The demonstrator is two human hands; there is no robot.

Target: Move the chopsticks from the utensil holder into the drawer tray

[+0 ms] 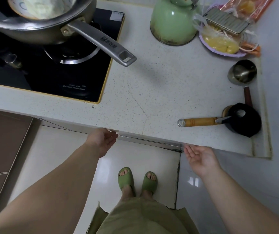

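Along the lower edge of the table (152, 98), in the middle of the frame, I have both hands palm-up under the lip. My left hand (104, 141) is open, its fingertips (114, 132) curled up against the metal strip (152, 141) that runs beneath the edge — holding nothing. My right hand (201, 157) is also open and empty, its fingertips just at the strip's right end. I see no chopsticks, utensil holder or drawer tray from here. In the upper left a steel pan (39, 22) sits on the black stove (59, 70), its handle reaching out over the table. A green kettle (172, 22) stands at the top — a wooden-handled tool (201, 122) lies at the right beside a black object (244, 119).
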